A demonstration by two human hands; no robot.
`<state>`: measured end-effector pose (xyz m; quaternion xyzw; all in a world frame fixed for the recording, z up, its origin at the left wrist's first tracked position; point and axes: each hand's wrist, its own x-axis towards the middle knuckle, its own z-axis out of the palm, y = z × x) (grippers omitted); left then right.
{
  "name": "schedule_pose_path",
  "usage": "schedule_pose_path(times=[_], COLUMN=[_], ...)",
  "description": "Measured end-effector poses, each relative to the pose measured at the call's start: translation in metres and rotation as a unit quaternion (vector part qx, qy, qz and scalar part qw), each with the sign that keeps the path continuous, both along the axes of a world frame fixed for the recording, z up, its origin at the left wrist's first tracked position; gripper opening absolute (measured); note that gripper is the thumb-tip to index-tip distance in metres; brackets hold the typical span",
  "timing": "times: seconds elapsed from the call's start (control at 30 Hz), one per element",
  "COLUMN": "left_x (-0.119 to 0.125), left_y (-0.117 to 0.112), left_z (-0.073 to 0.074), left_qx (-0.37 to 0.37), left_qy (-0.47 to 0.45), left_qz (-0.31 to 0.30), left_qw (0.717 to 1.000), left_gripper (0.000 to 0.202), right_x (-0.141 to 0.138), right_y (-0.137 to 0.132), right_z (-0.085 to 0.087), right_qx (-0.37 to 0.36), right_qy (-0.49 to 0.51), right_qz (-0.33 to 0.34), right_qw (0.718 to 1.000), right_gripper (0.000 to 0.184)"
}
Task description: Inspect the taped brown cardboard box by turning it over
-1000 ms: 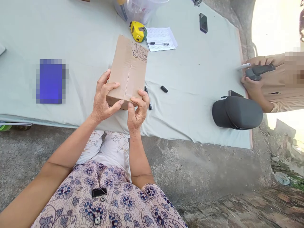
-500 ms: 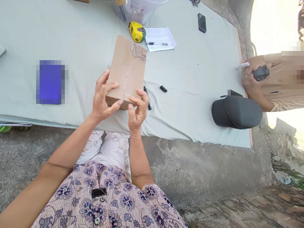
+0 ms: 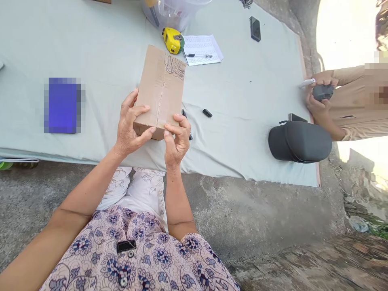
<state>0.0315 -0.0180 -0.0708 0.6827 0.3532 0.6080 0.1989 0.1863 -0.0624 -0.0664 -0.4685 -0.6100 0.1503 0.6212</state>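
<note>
This is an open-air yard, not a room. I'm working outdoors above rough grey concrete ground (image 3: 248,214), with weathered, broken masonry (image 3: 360,194) and bright daylight at the right of the frame. A pale green cloth (image 3: 242,81) spreads across the upper part of the frame as the work surface, though I can't tell what lies beneath it. Near the top sit a plastic tub (image 3: 169,12), a yellow tape measure (image 3: 172,40), a printed sheet (image 3: 201,46) and a smartphone (image 3: 255,29), with the cardboard box (image 3: 160,93) in my grip at centre. It looks like a makeshift work spot, not a fitted workshop.
</note>
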Motion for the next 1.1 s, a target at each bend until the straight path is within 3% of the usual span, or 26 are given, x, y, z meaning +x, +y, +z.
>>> schedule_pose_path(times=[0.17,0.33,0.6,0.9,1.1], left_x=[-0.001,-0.005,-0.007,-0.007,-0.003], left_y=[-0.001,0.0,0.0,0.0,-0.002], left_z=[0.001,0.0,-0.002,-0.002,0.008], left_qx=[-0.032,-0.008,-0.031,-0.031,-0.117], left_qy=[-0.004,0.014,0.053,0.056,-0.014], left_qz=[-0.004,-0.019,0.004,-0.004,0.01], left_qw=[0.999,1.0,0.998,0.998,0.993], left_gripper=[0.058,0.052,0.06,0.059,0.062], right_x=[0.004,0.008,0.015,0.01,0.015], right_y=[-0.001,0.003,0.0,-0.001,0.0], right_z=[-0.001,-0.001,0.005,0.012,0.008], right_qx=[0.011,0.003,-0.015,-0.017,-0.03], right_qy=[0.003,-0.015,-0.043,-0.017,-0.043], right_qz=[0.016,0.007,0.024,0.03,0.023], right_qw=[1.0,1.0,0.999,0.999,0.998], right_gripper=[0.013,0.015,0.019,0.015,0.019])
